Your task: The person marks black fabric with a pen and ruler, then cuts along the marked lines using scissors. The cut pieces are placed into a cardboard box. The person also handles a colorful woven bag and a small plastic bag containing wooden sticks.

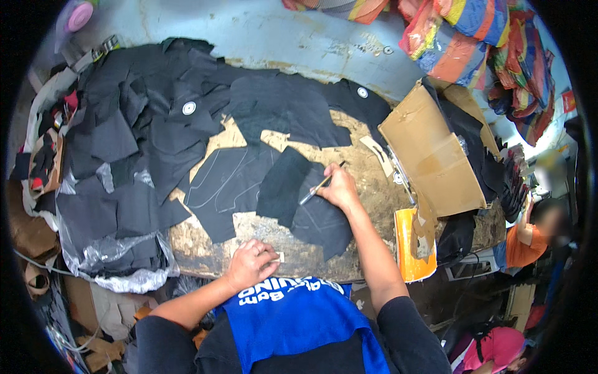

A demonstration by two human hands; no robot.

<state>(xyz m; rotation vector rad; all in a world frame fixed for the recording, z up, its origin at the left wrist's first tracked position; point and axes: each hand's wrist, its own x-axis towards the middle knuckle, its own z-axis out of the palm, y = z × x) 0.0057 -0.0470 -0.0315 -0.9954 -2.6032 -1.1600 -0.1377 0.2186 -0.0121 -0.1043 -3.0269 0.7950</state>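
My right hand [339, 187] grips a slim pen [322, 184] with a dark upper end, slanted over dark fabric. Its lower tip is at a black panel [283, 187] lying on larger black pieces. Left of that panel, a black fabric piece [227, 177] carries thin pale drawn outlines. Near the table's front edge, my left hand [254, 263] is curled, with a small pale piece [280, 256] showing at its fingertips. Part of that piece is hidden by the fingers. The worn wooden tabletop [205, 252] shows between the cloth pieces.
Black fabric pieces [124, 137] pile up on the left, with clear plastic [137, 274] below them. An open cardboard box [430, 156] and a yellow-orange container [414, 240] stand right. Striped sacks [461, 37] lie at the back. Two people [529, 240] are at far right.
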